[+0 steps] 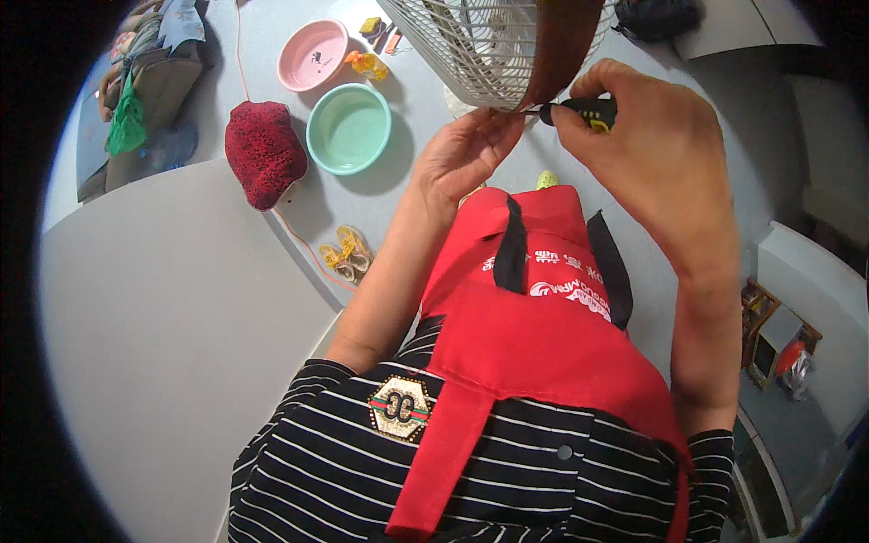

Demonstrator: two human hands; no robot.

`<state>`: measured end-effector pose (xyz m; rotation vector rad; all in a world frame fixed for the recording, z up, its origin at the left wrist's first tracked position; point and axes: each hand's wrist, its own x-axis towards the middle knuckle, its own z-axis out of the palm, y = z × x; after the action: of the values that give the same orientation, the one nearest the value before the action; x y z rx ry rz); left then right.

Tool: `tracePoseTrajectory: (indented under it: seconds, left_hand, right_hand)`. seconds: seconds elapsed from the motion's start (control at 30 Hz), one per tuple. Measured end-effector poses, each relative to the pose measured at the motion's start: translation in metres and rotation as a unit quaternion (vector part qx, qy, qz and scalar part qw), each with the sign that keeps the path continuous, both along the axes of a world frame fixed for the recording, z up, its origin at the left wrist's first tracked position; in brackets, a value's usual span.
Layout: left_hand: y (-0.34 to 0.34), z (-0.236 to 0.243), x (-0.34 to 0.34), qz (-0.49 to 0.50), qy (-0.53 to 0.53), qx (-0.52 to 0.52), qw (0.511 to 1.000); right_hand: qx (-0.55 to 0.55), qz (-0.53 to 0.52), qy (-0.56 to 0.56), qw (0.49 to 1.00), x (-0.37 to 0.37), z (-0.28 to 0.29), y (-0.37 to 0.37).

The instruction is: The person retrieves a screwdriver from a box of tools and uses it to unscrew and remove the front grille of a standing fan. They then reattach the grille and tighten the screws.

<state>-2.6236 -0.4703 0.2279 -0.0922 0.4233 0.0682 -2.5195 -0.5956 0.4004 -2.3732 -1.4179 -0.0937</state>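
Note:
At the top hangs a white wire fan guard (462, 50) with a curved brown band (566, 45) along its right side. My right hand (647, 154) is closed round a black screwdriver (600, 114) with yellow dots, its thin shaft pointing left to the guard's lower rim. My left hand (466, 149) is just below that rim, fingertips pressed together on it near the screwdriver's tip, which they partly hide.
A pink basin (312, 50), mint basin (348, 129), red patterned cushion (265, 154) with a cord, small items (376, 36) and shoes (346, 255) are on the floor. A curved grey surface (163, 362) fills the left. Wooden items (760, 326) stand right. My red apron (534, 344) spans below.

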Motion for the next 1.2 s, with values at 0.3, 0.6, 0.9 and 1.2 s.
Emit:
tracePoseTrajectory:
  seconds: [0.3, 0.6, 0.9, 1.2]
  left_hand:
    - [0.0, 0.001, 0.007, -0.005, 0.005, 0.014, 1.0]
    - [0.011, 0.0, -0.008, -0.012, -0.007, 0.012, 1.0]
    - [0.011, 0.0, -0.011, -0.008, -0.014, -0.006, 1.0]
    - [0.012, -0.003, -0.011, -0.001, -0.031, -0.007, 1.0]
  right_hand:
    - [-0.01, -0.004, 0.035, 0.999, 0.009, 0.005, -0.004]
    - [-0.05, 0.011, 0.088, 0.995, -0.002, 0.006, -0.001]
    - [-0.016, 0.064, 0.091, 0.994, -0.001, 0.002, -0.006]
    - [-0.017, 0.04, 0.106, 0.993, -0.001, 0.005, -0.008]
